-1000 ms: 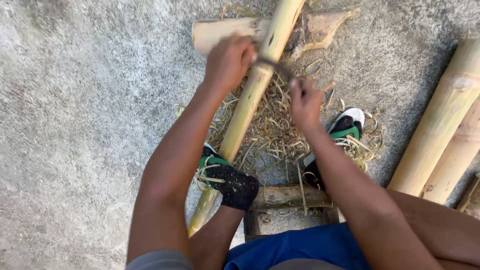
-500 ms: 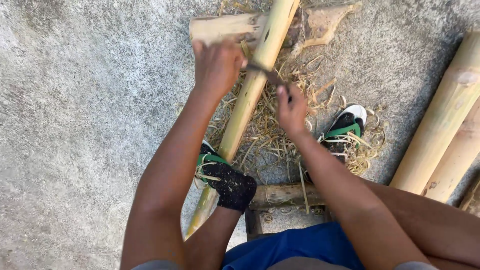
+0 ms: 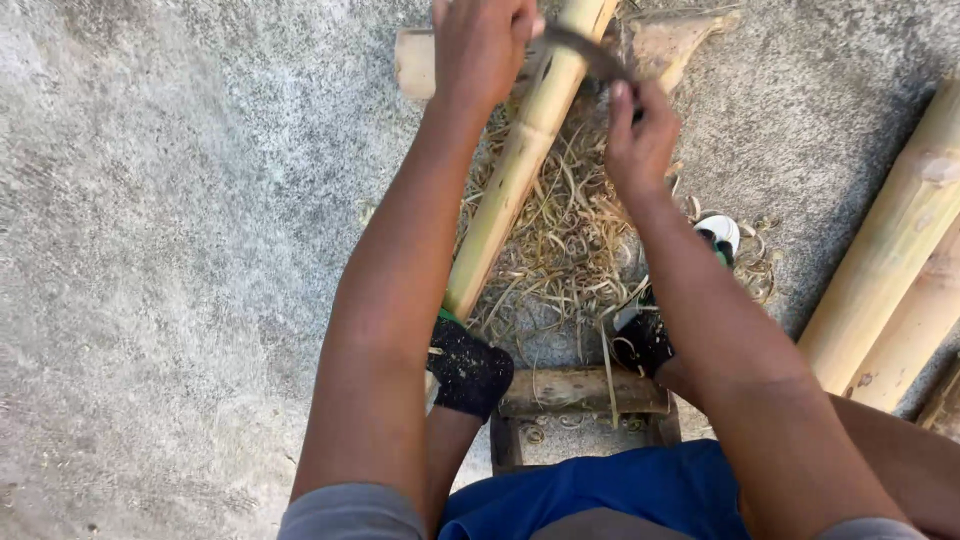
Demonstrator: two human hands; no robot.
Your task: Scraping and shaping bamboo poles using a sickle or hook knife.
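Starting at the left, rough grey concrete ground (image 3: 150, 250) is seen, bare of tools. Next, the left hand (image 3: 480, 45) is clenched tight around one end of a dark curved metal blade (image 3: 590, 52), near the top edge of the view. The blade is laid across a long pale-yellow bamboo pole (image 3: 520, 160), which is slanted from the top centre down toward a foot in a black sock (image 3: 468, 368). A flat pale wooden block (image 3: 415, 62) is partly hidden behind the pole's upper part. Dry straw-coloured bamboo shavings (image 3: 570, 240) are scattered beside the pole on the ground. The right hand (image 3: 640, 135) is closed on the blade's other end, just right of the pole. A low brown wooden stool (image 3: 585, 390) is seen below. At the far right, 2 thick pale bamboo poles (image 3: 900, 270) are lying side by side.
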